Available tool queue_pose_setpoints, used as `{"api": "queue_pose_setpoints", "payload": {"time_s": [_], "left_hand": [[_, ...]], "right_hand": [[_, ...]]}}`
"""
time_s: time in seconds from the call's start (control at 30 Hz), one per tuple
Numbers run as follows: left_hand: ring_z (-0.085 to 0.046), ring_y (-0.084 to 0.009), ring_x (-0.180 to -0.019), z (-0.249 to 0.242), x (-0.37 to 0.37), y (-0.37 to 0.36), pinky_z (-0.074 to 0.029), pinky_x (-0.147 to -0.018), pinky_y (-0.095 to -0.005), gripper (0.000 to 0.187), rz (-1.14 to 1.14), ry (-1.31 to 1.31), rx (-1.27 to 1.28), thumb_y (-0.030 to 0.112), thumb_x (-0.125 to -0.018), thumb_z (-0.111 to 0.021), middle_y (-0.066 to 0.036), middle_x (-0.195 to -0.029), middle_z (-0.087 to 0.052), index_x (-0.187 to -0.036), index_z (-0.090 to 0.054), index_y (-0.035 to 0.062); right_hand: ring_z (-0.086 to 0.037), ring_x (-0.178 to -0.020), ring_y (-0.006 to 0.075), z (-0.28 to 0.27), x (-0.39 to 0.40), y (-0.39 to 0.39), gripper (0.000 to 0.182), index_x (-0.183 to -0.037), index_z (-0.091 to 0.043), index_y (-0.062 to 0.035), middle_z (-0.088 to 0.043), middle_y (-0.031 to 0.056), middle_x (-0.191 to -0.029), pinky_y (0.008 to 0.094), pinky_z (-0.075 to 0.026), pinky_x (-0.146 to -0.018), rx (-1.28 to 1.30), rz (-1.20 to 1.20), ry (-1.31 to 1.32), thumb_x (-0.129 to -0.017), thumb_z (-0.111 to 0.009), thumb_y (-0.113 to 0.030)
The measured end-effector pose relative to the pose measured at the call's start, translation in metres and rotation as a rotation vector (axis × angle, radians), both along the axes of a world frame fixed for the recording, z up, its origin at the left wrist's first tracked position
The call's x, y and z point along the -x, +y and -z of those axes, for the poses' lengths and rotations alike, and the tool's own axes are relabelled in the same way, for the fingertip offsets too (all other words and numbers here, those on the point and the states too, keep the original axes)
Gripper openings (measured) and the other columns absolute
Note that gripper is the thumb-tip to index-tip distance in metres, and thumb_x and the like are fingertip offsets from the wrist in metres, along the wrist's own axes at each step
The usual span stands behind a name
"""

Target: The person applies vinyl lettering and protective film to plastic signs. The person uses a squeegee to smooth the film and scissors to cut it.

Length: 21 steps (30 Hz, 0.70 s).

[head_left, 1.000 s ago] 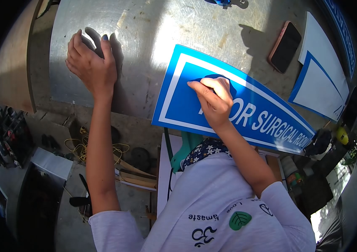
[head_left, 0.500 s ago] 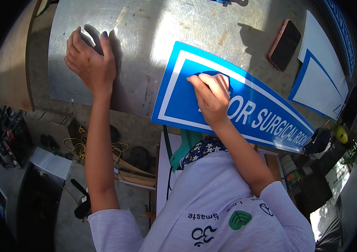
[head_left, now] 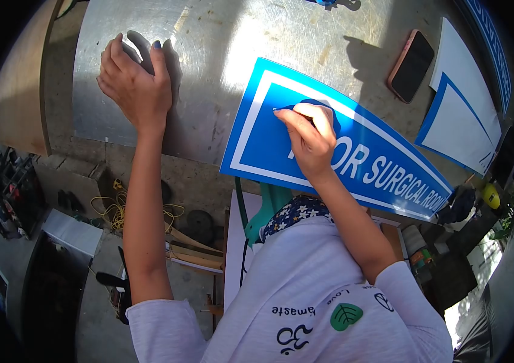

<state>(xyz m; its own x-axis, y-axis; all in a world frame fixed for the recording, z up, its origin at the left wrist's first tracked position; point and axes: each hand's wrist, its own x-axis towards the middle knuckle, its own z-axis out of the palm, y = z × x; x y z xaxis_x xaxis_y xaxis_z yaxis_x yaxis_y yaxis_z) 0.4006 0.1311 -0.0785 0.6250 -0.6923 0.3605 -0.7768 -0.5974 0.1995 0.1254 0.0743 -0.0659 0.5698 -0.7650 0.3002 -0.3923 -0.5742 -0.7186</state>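
My right hand (head_left: pixel 312 140) is over the left part of a blue sign (head_left: pixel 269 145) with a white border and white letters reading "OR SURGICAL ROOM". Its fingers are curled in a pinch close to the sign's face, casting a dark shadow there. A tiny pale bit shows by the fingertip, and I cannot tell what the fingers hold. To the left, my left hand (head_left: pixel 139 85) is palm down over a shiny metal sheet (head_left: pixel 202 115), fingers bent and thumb apart, with nothing visible in it. The hand hides some of the sign's lettering.
A phone (head_left: pixel 411 65) lies beyond the sign on the right. Past it are a white and blue panel (head_left: pixel 459 121) and another blue sign (head_left: pixel 491 42). A wooden board (head_left: pixel 18 85) stands at far left. Yellow cord (head_left: pixel 111 209) lies below the table edge.
Both hands have shifted slightly to the right. The sign's left end has also moved a little right, and more of a white letter shows beside my right wrist.
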Motion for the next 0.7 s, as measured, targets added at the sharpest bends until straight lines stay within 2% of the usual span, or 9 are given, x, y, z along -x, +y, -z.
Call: {"api": "queue_pose_setpoints", "payload": {"time_s": [0.27,0.33,0.5,0.63,0.7], "left_hand": [[-0.041,-0.0325,-0.125,0.000,0.001,0.000,-0.024,-0.109,-0.0480,0.061,-0.010,-0.004,0.000,0.042,-0.088,-0.059,-0.015,-0.133,-0.046,-0.132,-0.044,0.0030],[-0.041,-0.0321,-0.126,-0.001,0.001,0.000,-0.024,-0.109,-0.0486,0.060,-0.022,0.003,-0.008,0.041,-0.088,-0.059,-0.015,-0.133,-0.046,-0.132,-0.045,0.0035],[-0.040,-0.0316,-0.127,0.000,0.001,0.000,-0.023,-0.109,-0.0490,0.059,-0.024,-0.011,0.001,0.041,-0.087,-0.059,-0.015,-0.133,-0.046,-0.131,-0.046,0.0041],[-0.040,-0.0314,-0.128,0.002,0.001,0.000,-0.023,-0.109,-0.0492,0.059,-0.029,-0.025,0.005,0.042,-0.088,-0.058,-0.015,-0.133,-0.046,-0.131,-0.046,0.0047],[-0.040,-0.0310,-0.128,0.002,0.002,0.000,-0.023,-0.110,-0.0495,0.059,-0.033,-0.023,0.008,0.042,-0.088,-0.058,-0.015,-0.134,-0.046,-0.131,-0.045,0.0048]], "right_hand": [[-0.056,-0.072,0.0183,0.000,-0.002,0.005,0.018,-0.090,-0.071,-0.0116,-0.058,0.0021,-0.088,0.0314,-0.043,-0.075,-0.009,0.013,0.082,-0.073,-0.074,-0.004],[-0.057,-0.076,0.0188,-0.002,-0.002,0.004,0.016,-0.091,-0.070,-0.0115,-0.058,0.0030,-0.089,0.0329,-0.044,-0.077,-0.083,0.021,0.074,-0.076,-0.072,-0.005],[-0.052,-0.076,0.0220,0.000,-0.001,0.002,0.014,-0.092,-0.069,-0.0175,-0.053,0.0092,-0.115,0.0337,-0.048,-0.074,-0.230,0.051,0.085,-0.080,-0.073,-0.012],[-0.052,-0.075,0.0208,-0.005,-0.007,0.001,0.013,-0.090,-0.068,-0.0189,-0.053,0.0073,-0.113,0.0349,-0.045,-0.074,-0.200,0.069,0.112,-0.079,-0.073,-0.014],[-0.050,-0.071,0.0195,-0.004,-0.009,-0.001,0.014,-0.091,-0.069,-0.0187,-0.053,0.0069,-0.109,0.0354,-0.042,-0.075,-0.028,0.021,0.167,-0.078,-0.074,-0.016]]}}
